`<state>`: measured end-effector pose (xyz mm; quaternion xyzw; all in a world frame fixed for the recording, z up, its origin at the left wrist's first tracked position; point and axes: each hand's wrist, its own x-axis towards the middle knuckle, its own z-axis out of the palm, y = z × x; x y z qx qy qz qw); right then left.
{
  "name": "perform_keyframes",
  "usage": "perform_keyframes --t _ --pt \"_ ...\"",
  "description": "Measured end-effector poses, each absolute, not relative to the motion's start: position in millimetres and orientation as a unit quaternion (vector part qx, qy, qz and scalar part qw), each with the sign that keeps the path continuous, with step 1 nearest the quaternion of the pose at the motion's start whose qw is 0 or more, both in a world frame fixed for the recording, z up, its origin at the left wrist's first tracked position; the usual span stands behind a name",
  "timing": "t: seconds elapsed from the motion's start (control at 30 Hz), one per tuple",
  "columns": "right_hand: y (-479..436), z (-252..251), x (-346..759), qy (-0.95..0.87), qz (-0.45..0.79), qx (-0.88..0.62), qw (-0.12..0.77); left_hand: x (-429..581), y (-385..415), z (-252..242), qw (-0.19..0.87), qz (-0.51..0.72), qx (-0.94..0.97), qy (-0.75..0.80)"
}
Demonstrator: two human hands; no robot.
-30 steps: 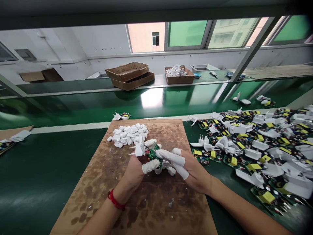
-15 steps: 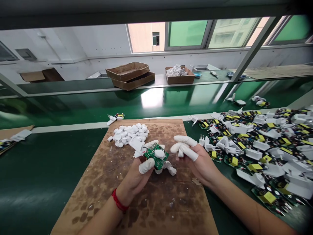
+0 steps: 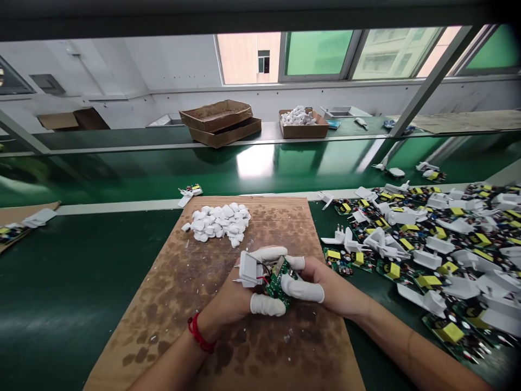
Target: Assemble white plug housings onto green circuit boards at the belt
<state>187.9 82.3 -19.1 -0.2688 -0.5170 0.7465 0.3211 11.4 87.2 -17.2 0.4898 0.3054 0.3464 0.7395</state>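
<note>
Both of my hands meet over the brown-stained cardboard sheet (image 3: 171,320), wearing white finger covers. A green circuit board (image 3: 274,285) is tilted on edge between them. My left hand (image 3: 244,296) grips the board from the left, thumb below and fingers behind. From the right, my right hand (image 3: 313,279) presses its fingers over the board's face. A white plug housing (image 3: 249,270) with metal pins hangs off the board's left side, joined by thin red and dark wires. My fingers cover part of the board. Beyond the hands lies a heap of small white lumps (image 3: 220,221).
Many boards with white plug housings (image 3: 431,260) are spread over the right of the green bench (image 3: 81,271). One board with a plug (image 3: 190,194) sits behind the cardboard. On the back shelf stand stacked cardboard trays (image 3: 220,125) and a box of white pieces (image 3: 303,130).
My right hand has moved left onto the board, which has turned and shifted slightly right. The white lump on the board's face and the loose lumps beneath it no longer show.
</note>
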Motion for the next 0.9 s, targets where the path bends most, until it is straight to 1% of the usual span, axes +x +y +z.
perform_keyframes --t 0.1,0.3,0.47,0.6,0.77,0.83,0.9 --pt "80.0 -20.3 188.6 -0.566 0.707 -0.270 0.326 11.5 86.9 -14.6 0.724 0.352 0.514 0.296" --pt "77.1 -26.4 187.3 -0.612 0.641 -0.293 0.360 11.0 86.3 -16.1 0.650 0.359 0.593 0.311" --pt "77.3 -30.7 185.1 -0.575 0.646 -0.303 0.400 6.8 85.1 -17.2 0.601 0.323 0.653 0.329" --pt "77.0 -33.7 182.5 -0.513 0.703 -0.299 0.392 6.6 83.4 -19.5 0.561 0.318 0.696 0.317" --pt "77.9 -42.8 182.7 -0.412 0.763 -0.296 0.400 11.8 81.3 -19.0 0.571 0.322 0.698 0.288" --pt "78.3 -41.2 183.8 -0.434 0.761 -0.296 0.380 13.4 81.2 -16.6 0.578 0.335 0.687 0.287" --pt "78.7 -35.4 184.9 -0.507 0.720 -0.308 0.359 14.0 81.2 -14.1 0.601 0.351 0.659 0.286"
